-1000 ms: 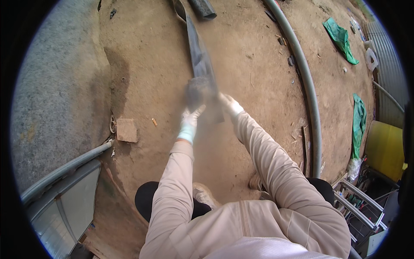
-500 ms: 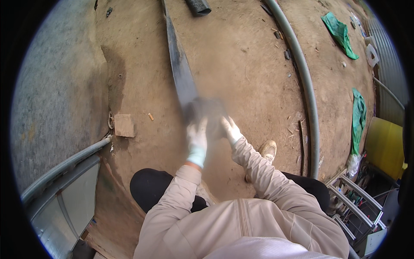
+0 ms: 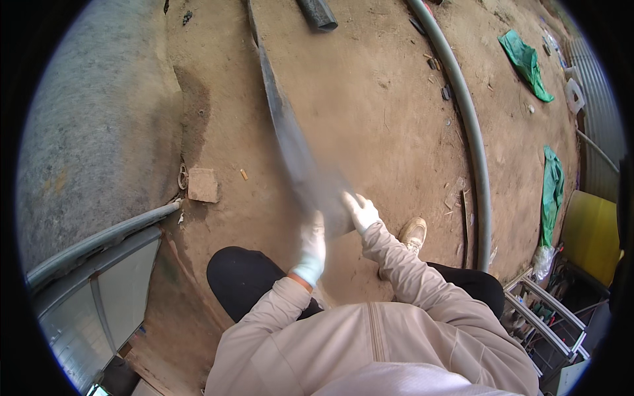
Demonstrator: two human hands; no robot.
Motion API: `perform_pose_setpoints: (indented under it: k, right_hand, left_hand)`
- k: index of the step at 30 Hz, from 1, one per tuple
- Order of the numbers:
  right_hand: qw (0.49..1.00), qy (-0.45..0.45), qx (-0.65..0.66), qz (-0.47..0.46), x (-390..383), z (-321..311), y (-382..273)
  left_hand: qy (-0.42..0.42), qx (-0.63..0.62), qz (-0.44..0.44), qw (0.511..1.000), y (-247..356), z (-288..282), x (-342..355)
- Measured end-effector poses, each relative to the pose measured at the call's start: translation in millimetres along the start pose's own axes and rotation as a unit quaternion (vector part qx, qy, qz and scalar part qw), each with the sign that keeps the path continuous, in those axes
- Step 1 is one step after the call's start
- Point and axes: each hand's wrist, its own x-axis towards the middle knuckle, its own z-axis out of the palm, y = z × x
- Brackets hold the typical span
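- The long dark strip runs across the dirt floor from the top of the view down to the person's hands, its near end blurred.
- The left hand, in a white glove, is closed along the strip's near end on its left side.
- The right hand, also gloved white, grips the same end from the right, fingers wrapped over its edge.
- Right of the strip, a long grey pipe curves along the floor.
- Beyond the pipe lie two green cloths and a yellow flat panel.
- Left of the strip sits a small square tan block, near a grey curved metal edge.
- A dark tube end lies just right of the strip's far part.
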Motion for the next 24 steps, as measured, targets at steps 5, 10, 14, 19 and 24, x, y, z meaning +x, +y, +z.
perform_pose_setpoints:
  k: [5, 10, 14, 19, 24]
  right_hand:
    - [0.985, -0.043, 0.167, 0.007, 17, -17, 20]
    - [0.999, -0.016, 0.031, 0.015, -2, -31, 31]
    - [0.989, -0.011, -0.056, 0.138, -23, -43, 39]
    - [0.961, -0.108, -0.163, 0.196, -44, -64, 56]
    - [0.938, -0.145, -0.196, 0.245, -47, -56, 72]
  left_hand:
    - [-0.108, 0.346, 0.100, 0.927, 20, -14, -1]
    - [-0.208, 0.229, -0.092, 0.947, 29, -9, -23]
    - [-0.238, 0.163, -0.218, 0.932, 8, 7, -32]
    - [-0.233, 0.110, -0.291, 0.921, -58, 27, -41]
    - [-0.276, 0.005, -0.345, 0.897, -130, 37, -18]
